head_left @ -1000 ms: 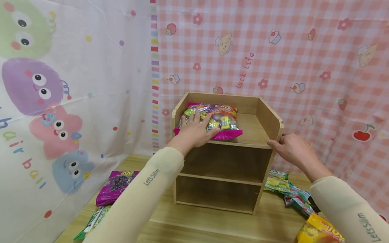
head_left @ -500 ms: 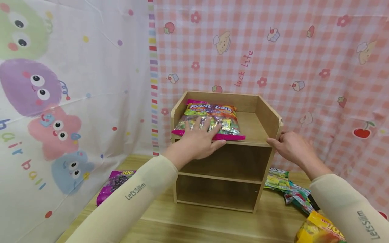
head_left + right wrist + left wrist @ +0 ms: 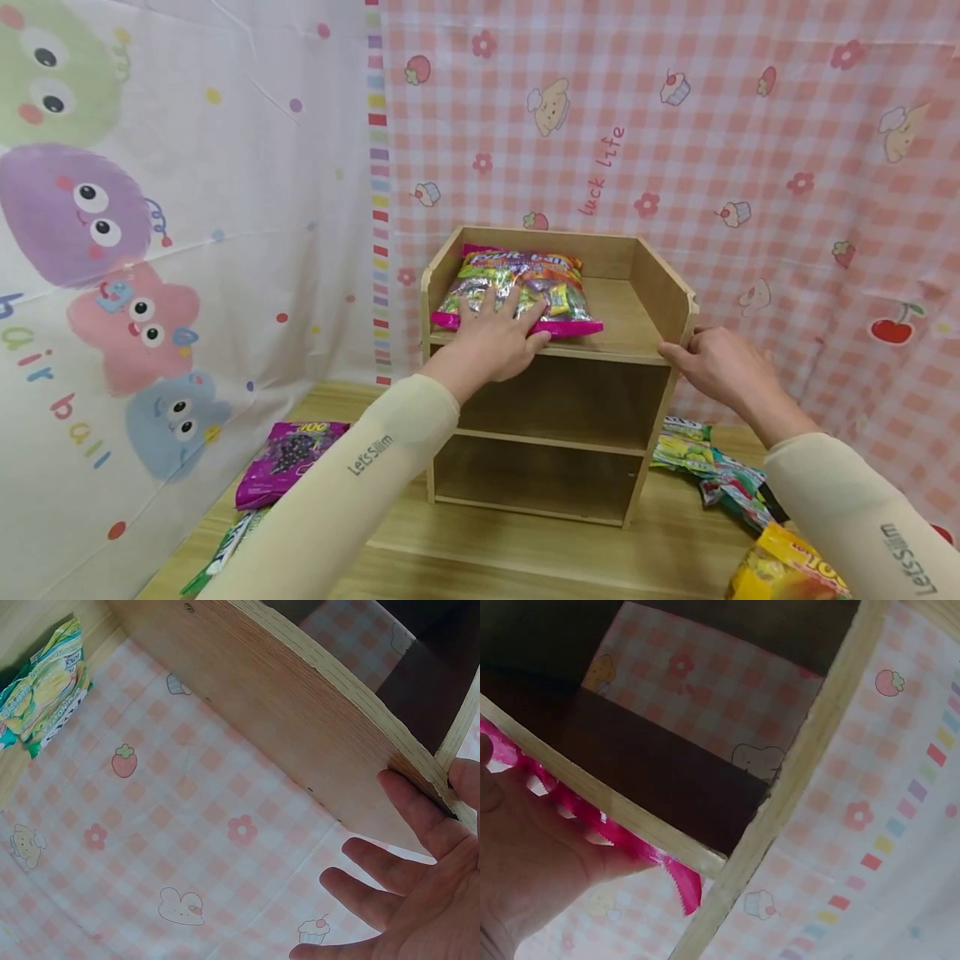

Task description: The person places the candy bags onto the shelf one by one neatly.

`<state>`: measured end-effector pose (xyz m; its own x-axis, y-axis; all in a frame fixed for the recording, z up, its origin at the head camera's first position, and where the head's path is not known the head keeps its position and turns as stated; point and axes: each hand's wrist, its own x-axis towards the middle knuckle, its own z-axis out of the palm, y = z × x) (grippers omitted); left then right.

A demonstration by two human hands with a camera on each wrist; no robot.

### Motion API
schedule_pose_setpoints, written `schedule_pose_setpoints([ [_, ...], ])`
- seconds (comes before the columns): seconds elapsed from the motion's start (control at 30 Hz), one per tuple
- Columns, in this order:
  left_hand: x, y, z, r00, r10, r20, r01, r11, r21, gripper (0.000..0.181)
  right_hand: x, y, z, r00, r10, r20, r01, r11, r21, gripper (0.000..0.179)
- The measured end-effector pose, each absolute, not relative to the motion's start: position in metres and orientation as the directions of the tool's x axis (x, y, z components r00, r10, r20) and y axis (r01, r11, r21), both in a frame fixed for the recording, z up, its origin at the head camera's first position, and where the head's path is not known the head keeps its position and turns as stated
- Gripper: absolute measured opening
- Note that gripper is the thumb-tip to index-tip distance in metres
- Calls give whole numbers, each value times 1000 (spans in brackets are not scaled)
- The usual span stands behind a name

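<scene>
**Left hand (image 3: 495, 342) spread on a shiny multicoloured plastic candy bag (image 3: 534, 279), right hand (image 3: 723, 371) pinching a light wooden three-tier shelf (image 3: 626, 312)**

The candy bag lies flat on the left part of the shelf's top tier, its bright pink sealed edge running along the front. The left hand reaches over that edge, its fingers fanned out across the lower part of the bag. The right hand pinches the front edge of the shelf's right side panel between thumb and index finger; in the right wrist view, the other fingers stand apart beside the panel. Cream fabric sleeves (image 3: 371, 467) with dark lettering cover both forearms.

The shelf stands on a pale wood-grain counter (image 3: 487, 558). To its left lie a purple bag printed with dark grapes (image 3: 288, 458) and a green-and-white packet (image 3: 231, 546), partly hidden by the sleeve. To its right are a green-and-yellow packet (image 3: 684, 446), a teal-and-red packet (image 3: 738, 490) and, nearer the camera, a bright yellow bag (image 3: 780, 567). A pink-and-white checked cloth (image 3: 525, 108) hangs behind, meeting a white cloth with cartoon figures (image 3: 262, 250) on the left.
</scene>
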<state>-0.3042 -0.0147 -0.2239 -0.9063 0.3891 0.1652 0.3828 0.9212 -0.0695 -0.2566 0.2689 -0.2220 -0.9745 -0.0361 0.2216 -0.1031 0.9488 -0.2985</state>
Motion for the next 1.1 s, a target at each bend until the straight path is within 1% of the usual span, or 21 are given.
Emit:
schedule_pose_setpoints([
  [0.13, -297, -20, -216, -904, 410, 125, 406, 912, -52, 66, -257, 268, -222, -976, -32, 217, -98, 950, -298, 51],
  [0.2, -294, -23, -209, -893, 429, 132, 428, 903, -42, 67, -257, 267, -223, -975, -30, 220, -95, 951, -293, 51],
  [0.27, -293, -26, -202, -886, 427, 182, 427, 903, -41, 65, -257, 266, -223, -975, -26, 221, -91, 953, -290, 51],
  [0.33, -294, -28, -198, -879, 392, 272, 399, 916, -30, 60, -257, 266, -223, -975, -24, 222, -89, 953, -289, 51],
  [0.4, -296, -30, -197, -870, 344, 353, 361, 933, -19, 59, -257, 267, -223, -974, -25, 225, -91, 953, -288, 51],
  [0.47, -299, -30, -200, -876, 295, 381, 318, 948, -3, 61, -257, 268, -223, -974, -29, 225, -94, 954, -286, 51],
  [0.7, -301, -28, -214, -916, 289, 280, 284, 957, -59, 76, -256, 269, -224, -975, -30, 218, -95, 951, -294, 50],
  [0.8, -302, -28, -212, -922, 269, 280, 273, 962, -28, 76, -256, 269, -224, -974, -28, 225, -94, 952, -291, 50],
  [0.9, -302, -28, -208, -917, 244, 314, 258, 966, 1, 72, -256, 269, -223, -973, -30, 229, -97, 953, -288, 51],
  [1.0, -303, -28, -206, -910, 239, 340, 253, 967, -2, 72, -256, 269, -223, -973, -33, 229, -100, 952, -288, 51],
  [1.1, -305, -26, -208, -915, 244, 320, 255, 967, -6, 74, -255, 270, -223, -973, -34, 228, -101, 951, -291, 51],
])
